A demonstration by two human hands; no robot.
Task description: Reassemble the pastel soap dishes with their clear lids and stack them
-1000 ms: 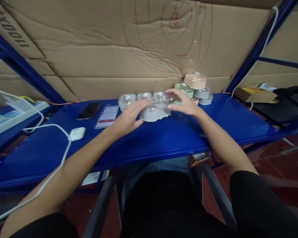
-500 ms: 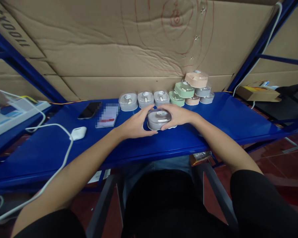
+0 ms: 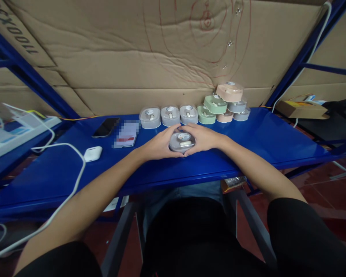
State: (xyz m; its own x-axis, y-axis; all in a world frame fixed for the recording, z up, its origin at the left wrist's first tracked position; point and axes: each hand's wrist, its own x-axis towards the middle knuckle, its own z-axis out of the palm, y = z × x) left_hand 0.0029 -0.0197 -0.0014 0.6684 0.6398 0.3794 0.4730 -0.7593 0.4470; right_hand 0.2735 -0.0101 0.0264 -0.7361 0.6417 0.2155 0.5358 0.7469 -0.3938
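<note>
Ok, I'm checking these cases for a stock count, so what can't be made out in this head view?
The grey case: its sides are covered by the left hand and right hand.
The phone screen: pixelated, unreadable.
The items inside the clear cases: too small to identify.
The stacked cases under the peach case: partly hidden by one another.
The white device: cut off by the left edge.
</note>
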